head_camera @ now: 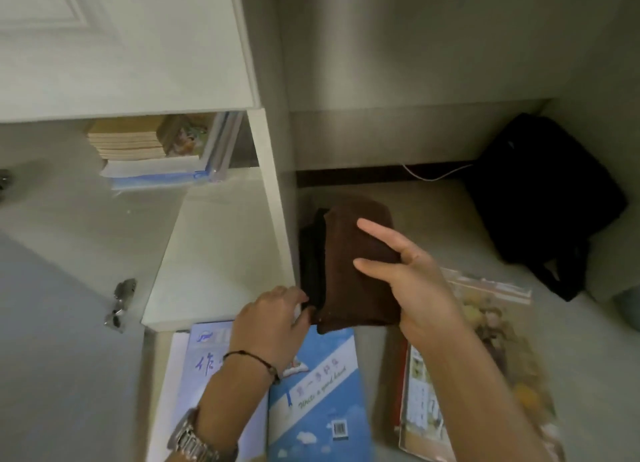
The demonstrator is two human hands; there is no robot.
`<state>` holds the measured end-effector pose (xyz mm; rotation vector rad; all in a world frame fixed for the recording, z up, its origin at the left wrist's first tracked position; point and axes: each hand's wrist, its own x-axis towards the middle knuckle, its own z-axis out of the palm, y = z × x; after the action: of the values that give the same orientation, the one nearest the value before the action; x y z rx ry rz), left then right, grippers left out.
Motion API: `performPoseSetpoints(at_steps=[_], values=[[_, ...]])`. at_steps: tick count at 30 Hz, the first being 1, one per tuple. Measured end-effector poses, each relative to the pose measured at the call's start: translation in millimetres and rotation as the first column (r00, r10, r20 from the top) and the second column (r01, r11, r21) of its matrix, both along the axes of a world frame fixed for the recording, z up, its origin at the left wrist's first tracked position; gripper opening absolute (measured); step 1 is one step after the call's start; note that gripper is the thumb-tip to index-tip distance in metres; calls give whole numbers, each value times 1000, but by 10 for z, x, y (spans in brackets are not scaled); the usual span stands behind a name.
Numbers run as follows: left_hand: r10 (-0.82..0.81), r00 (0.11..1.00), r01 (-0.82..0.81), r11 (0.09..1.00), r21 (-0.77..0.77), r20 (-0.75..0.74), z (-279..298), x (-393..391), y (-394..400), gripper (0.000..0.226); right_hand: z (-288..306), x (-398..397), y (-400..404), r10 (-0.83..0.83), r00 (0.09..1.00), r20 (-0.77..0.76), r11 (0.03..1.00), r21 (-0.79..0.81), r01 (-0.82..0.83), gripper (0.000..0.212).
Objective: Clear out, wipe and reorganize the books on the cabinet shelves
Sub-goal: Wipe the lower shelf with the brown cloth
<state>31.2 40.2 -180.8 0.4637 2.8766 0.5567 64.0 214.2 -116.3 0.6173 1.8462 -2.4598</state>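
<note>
A folded brown cloth (349, 281) hangs in the air between both hands, to the right of the white cabinet (273, 191). My right hand (412, 281) holds the cloth's right side with thumb and fingers round it. My left hand (273, 319) pinches its lower left corner. Inside the cabinet, a stack of books (156, 150) lies at the back of the lower shelf (214, 253), whose front part is bare. On the floor under my arms lie a blue book (322, 402), a pale lilac book (204, 361) and a book in a plastic cover (485, 375).
The open cabinet door (62, 323) stands at the left with metal hinges (121, 302). A black bag (543, 202) rests on the floor in the right corner, with a white cable (433, 176) along the dark skirting.
</note>
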Motion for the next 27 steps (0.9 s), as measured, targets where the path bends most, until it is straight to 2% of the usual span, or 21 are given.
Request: performPoseSetpoints(at_steps=[3, 5, 9, 13, 18, 23, 27], values=[[56, 993, -60, 997, 42, 101, 163, 73, -50, 37, 115, 83, -53, -58, 997, 46, 998, -31, 60, 49], [70, 988, -76, 996, 42, 138, 352, 127, -110, 29, 259, 187, -86, -93, 991, 95, 994, -53, 98, 48], [94, 976, -120, 985, 127, 194, 870, 287, -128, 26, 812, 412, -128, -122, 973, 198, 991, -20, 129, 48], [37, 962, -102, 968, 231, 269, 1631, 519, -154, 24, 1586, 610, -95, -128, 951, 281, 992, 51, 118, 47], [-18, 945, -59, 973, 223, 328, 2785, 784, -281, 27, 2766, 906, -76, -166, 922, 349, 986, 61, 155, 44], [-10, 954, -63, 970, 235, 298, 3948, 901, -386, 25, 3910, 1151, -97, -186, 908, 376, 982, 94, 163, 43], [-99, 957, 23, 963, 267, 273, 4691, 882, -370, 26, 4683, 1310, -90, -223, 913, 342, 974, 104, 199, 43]])
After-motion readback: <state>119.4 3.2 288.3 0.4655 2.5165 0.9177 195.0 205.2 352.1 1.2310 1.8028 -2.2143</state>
